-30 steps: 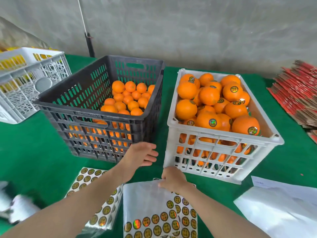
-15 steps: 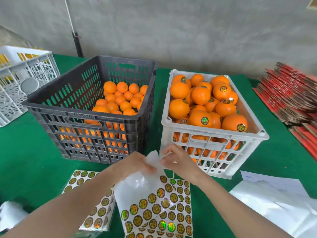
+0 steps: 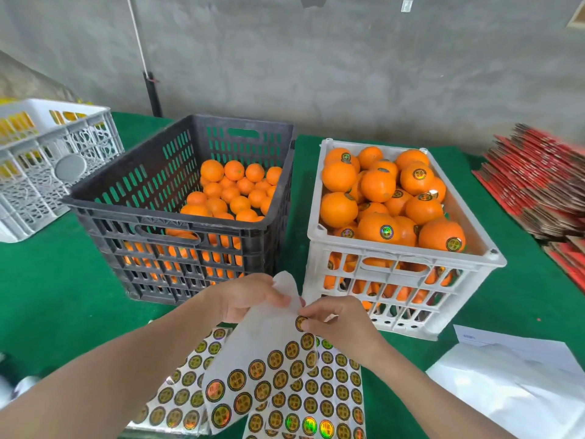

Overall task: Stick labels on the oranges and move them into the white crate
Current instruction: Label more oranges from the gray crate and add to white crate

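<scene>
A black crate [image 3: 104,213] on the green table holds unlabelled oranges [image 3: 234,191]. To its right stands the white crate [image 3: 402,258], heaped with oranges [image 3: 380,229] that carry round gold labels. In front of both crates, my left hand [image 3: 243,299] grips the top edge of a white label sheet [image 3: 262,362] and holds it lifted off the table. My right hand [image 3: 338,318] pinches a round label [image 3: 300,323] at the sheet's upper right edge. More label sheets [image 3: 335,400] lie beneath.
Another white crate [image 3: 47,163] stands at the far left. Red flat cardboard pieces [image 3: 538,185] are stacked at the right. White backing sheets [image 3: 512,384] lie at the lower right. A grey wall and a black pole [image 3: 152,93] close the back.
My left hand came back from the black crate and took the sheet's top edge. Both hands lifted the sheet, and my right fingers moved onto a label.
</scene>
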`<action>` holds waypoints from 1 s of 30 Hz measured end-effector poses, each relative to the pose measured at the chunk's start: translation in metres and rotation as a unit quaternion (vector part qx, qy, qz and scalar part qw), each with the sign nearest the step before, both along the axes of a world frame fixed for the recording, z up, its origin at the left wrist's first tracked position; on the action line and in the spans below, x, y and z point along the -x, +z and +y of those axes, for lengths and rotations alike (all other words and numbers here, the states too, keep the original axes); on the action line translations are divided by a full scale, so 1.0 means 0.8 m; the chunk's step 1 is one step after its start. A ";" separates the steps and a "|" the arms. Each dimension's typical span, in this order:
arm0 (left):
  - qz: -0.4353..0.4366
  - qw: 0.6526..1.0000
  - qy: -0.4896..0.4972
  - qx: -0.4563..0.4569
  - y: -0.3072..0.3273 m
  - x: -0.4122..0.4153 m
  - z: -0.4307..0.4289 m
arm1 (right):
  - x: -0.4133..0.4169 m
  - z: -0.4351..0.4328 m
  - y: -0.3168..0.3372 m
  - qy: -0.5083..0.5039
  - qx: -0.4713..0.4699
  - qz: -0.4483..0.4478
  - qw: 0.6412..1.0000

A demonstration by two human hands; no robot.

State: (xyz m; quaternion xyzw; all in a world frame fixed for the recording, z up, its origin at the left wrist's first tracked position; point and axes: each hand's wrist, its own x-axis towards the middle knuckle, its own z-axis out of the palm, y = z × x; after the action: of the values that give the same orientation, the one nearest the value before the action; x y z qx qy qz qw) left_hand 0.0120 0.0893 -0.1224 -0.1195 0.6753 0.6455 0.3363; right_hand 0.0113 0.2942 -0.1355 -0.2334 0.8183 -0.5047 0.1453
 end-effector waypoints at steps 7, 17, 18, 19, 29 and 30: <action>-0.046 0.999 -0.011 -0.002 -0.008 0.000 -0.009 | -0.013 -0.005 -0.002 0.015 -0.017 0.178 0.984; -0.063 0.995 -0.067 0.025 -0.006 0.009 -0.001 | -0.017 0.005 -0.004 0.019 -0.024 0.130 0.991; -0.066 0.995 -0.070 0.024 -0.007 0.010 -0.001 | -0.018 0.006 -0.003 0.017 -0.024 0.138 0.990; -0.068 0.995 -0.073 0.022 -0.009 0.011 -0.001 | -0.019 0.006 -0.003 0.017 -0.021 0.147 0.989; 0.106 0.887 -0.322 0.313 -0.067 0.003 0.036 | -0.009 0.000 0.063 -0.075 0.088 0.007 0.993; 0.142 0.868 -0.325 0.346 -0.074 0.000 0.043 | -0.009 -0.005 0.067 -0.069 0.087 0.015 0.994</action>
State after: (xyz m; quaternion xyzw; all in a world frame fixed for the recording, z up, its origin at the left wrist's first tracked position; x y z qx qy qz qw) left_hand 0.0124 0.1241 -0.1814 0.0916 0.8966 0.2344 0.3645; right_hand 0.0181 0.2904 -0.0820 -0.1955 0.7876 -0.5793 0.0764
